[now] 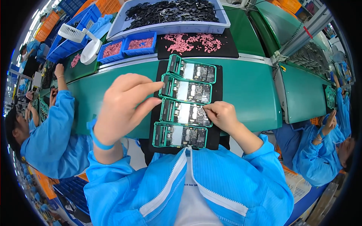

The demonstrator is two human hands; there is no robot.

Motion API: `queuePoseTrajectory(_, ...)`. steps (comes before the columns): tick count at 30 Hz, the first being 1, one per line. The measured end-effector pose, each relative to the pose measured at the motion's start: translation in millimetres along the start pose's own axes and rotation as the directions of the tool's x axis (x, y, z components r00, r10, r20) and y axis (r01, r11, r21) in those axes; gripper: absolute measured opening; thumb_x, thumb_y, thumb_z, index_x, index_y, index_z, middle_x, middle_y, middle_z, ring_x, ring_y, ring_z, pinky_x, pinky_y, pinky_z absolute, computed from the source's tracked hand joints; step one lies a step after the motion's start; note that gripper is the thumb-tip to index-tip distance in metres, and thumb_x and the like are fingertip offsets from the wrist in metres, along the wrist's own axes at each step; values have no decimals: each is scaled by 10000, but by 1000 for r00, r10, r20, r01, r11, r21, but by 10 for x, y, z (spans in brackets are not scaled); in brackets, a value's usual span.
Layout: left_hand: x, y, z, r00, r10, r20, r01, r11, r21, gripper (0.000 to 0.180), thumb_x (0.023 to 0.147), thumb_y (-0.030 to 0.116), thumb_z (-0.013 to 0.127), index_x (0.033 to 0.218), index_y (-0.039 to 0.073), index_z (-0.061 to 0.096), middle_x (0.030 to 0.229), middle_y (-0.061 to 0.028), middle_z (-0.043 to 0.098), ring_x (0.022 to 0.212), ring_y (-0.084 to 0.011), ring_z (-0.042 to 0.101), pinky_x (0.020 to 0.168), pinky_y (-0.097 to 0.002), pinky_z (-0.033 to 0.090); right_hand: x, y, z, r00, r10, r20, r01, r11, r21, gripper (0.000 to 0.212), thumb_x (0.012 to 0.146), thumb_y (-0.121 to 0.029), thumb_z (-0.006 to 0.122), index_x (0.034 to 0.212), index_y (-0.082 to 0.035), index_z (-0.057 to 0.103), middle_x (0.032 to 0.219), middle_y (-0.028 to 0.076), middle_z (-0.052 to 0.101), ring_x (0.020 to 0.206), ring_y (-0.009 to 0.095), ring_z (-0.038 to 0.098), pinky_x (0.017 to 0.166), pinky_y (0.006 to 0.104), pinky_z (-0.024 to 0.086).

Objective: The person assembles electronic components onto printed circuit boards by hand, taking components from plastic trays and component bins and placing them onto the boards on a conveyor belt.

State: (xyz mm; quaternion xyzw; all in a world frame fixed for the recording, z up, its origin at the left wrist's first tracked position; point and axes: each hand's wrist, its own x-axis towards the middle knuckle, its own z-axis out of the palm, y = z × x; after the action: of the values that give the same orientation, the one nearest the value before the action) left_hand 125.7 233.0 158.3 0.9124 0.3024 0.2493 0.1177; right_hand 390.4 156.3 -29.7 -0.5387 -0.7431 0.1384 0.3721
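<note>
Several green frames, each carrying a circuit board with a silver plate, lie in a column on a black mat (216,101) in front of me. My left hand (126,103) is open at their left side. Its forefinger reaches the left edge of the second frame from the far end (203,92), and the thumb is apart from it, by the third frame (195,113). At that third frame's right edge, my right hand (222,116) has its fingers pinched together. What they hold, if anything, is hidden. The frame closest to me (177,135) lies near my jacket.
Beyond the green work surface (249,90), a dark mat (226,47) carries scattered pink pieces. Two blue bins (140,48) of pink pieces stand beside it, behind them a large tub (181,27) of black parts. A white fan (72,33) stands far left. Co-workers sit on both sides.
</note>
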Motion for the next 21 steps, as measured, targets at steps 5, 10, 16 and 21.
queuePoseTrajectory(5,-103,105,-282,998,47,-53,-46,999,13,349,640,107,770,972,31,690,873,-98,629,775,-271,587,667,-359,471,16,-20,3,999,44,28,-43,998,-47,36,753,-97,685,768,-74,663,702,85,640,664,272,638,567,380,500)
queuePoseTrajectory(10,-238,197,-534,991,99,-88,-97,995,34,375,612,146,772,951,5,693,822,-104,616,727,-253,573,614,-353,443,89,-122,53,998,-14,57,19,996,-85,60,754,-102,687,752,-76,633,717,77,639,683,269,639,578,370,502)
queuePoseTrajectory(16,-306,123,-689,954,279,-113,-278,960,20,421,661,254,744,942,-51,670,801,-109,592,681,-218,536,566,-319,374,129,-205,123,982,-111,153,147,956,-252,78,738,-76,675,769,-63,605,720,85,623,685,273,631,596,376,504)
queuePoseTrajectory(21,-246,140,-840,922,387,-17,-384,919,91,417,666,257,738,949,-42,672,809,-111,595,668,-215,534,554,-318,370,171,-256,149,937,-202,284,306,866,-396,57,726,-95,596,780,-80,582,650,62,555,634,245,595,571,357,486)
